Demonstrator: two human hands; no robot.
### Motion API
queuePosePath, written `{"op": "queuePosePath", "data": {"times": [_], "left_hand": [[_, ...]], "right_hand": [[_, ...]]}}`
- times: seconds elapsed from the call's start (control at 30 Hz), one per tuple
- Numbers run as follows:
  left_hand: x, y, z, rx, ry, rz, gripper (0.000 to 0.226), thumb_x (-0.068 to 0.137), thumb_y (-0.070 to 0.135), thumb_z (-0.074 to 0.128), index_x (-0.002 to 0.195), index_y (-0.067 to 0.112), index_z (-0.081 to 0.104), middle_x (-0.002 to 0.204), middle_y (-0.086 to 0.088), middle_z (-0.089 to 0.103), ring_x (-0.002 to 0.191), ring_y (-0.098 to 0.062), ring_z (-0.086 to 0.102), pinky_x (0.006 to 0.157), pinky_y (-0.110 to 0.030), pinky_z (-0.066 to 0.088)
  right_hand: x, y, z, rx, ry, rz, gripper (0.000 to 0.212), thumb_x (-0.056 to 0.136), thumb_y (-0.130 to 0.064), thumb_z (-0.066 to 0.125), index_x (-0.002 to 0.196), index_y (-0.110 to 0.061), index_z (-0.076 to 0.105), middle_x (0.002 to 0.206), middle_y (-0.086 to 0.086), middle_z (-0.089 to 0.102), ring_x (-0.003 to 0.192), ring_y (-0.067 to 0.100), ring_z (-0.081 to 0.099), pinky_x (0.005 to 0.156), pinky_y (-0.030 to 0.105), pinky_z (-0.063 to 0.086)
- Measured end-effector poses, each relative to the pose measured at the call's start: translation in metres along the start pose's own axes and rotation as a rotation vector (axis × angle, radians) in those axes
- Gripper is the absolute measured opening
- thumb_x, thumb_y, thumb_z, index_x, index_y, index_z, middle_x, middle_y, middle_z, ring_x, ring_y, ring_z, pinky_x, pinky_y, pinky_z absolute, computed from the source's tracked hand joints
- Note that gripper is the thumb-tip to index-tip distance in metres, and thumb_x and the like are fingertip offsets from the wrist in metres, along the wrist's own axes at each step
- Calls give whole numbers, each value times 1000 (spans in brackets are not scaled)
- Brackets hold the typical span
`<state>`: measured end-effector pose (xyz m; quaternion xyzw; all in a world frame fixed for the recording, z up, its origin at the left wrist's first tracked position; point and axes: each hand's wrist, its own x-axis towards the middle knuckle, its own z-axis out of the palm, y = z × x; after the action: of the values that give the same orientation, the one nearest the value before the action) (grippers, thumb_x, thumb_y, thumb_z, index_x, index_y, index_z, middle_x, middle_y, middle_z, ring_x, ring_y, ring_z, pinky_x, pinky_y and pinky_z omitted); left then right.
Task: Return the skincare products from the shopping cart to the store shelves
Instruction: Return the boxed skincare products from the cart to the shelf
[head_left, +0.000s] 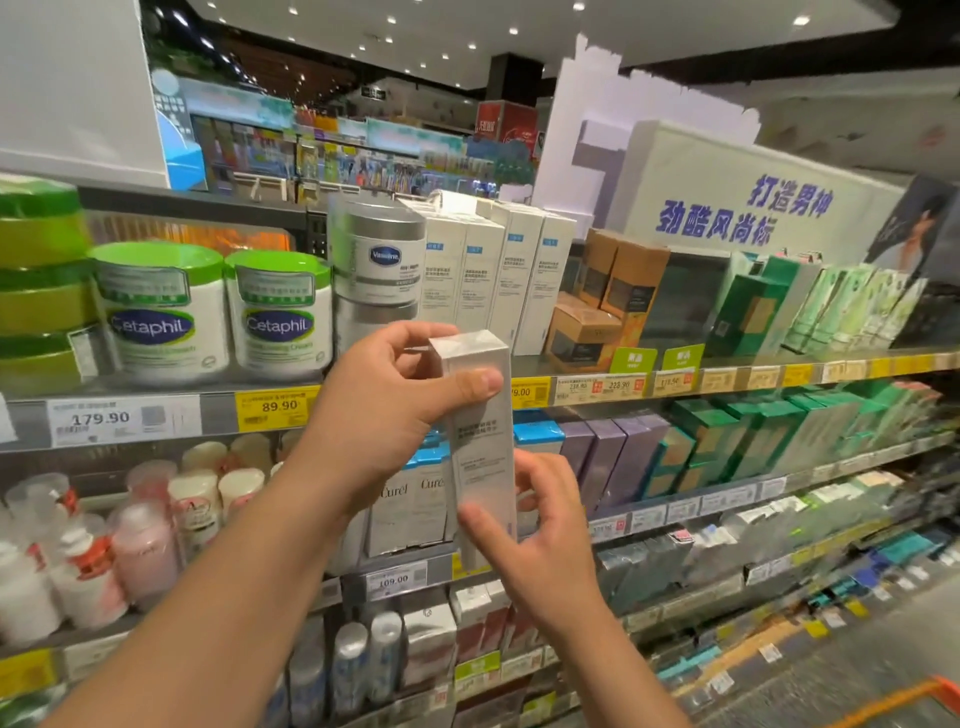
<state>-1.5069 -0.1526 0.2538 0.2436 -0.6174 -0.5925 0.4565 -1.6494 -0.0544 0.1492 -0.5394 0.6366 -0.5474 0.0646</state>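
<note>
So both hands are on one tall, slim white cardboard carton with grey print (480, 441), held upright in the air in front of the shelves, just below and in front of the row of matching white cartons with blue tags (498, 270) on the upper shelf. That row is my landmark here, and it looks like where this one belongs.

The left hand (387, 400) wraps the carton's top end, thumb pressed flat on the front face and fingers curled round behind. The right hand (524, 525) pinches the lower end, thumb on the front, the other fingers loosely spread beside the edge.

Handling-wise, I'd guess it's light and stiff, just thin card around a tube or bottle, and a bit slick given the shiny wrap. Squeezing the broad faces could dent it, so holding by the narrow edges near each end seems safest.

Long axis runs near vertical, top tipped a touch left, printed face toward the camera. An orange cart rim (935, 691) sits down and right of that row.
</note>
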Motion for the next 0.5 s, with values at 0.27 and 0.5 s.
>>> {"op": "queuePosePath", "data": {"times": [0.27, 0.5], "left_hand": [[35, 10, 12, 5, 21, 77, 67, 56, 31, 88, 117, 19, 66, 99, -2, 80, 92, -17, 77, 72, -29, 60], [76, 0, 29, 47, 0, 172, 66, 77, 17, 87, 137, 22, 59, 119, 0, 74, 106, -10, 72, 86, -28, 59]], "right_hand": [[39, -24, -4, -159, 89, -122, 52, 80, -44, 80, 126, -37, 56, 107, -21, 51, 104, 2, 53, 78, 9, 43], [98, -24, -16, -33, 193, -122, 42, 78, -34, 83, 114, -38, 60, 100, -14, 64, 92, 8, 64, 75, 33, 56]]}}
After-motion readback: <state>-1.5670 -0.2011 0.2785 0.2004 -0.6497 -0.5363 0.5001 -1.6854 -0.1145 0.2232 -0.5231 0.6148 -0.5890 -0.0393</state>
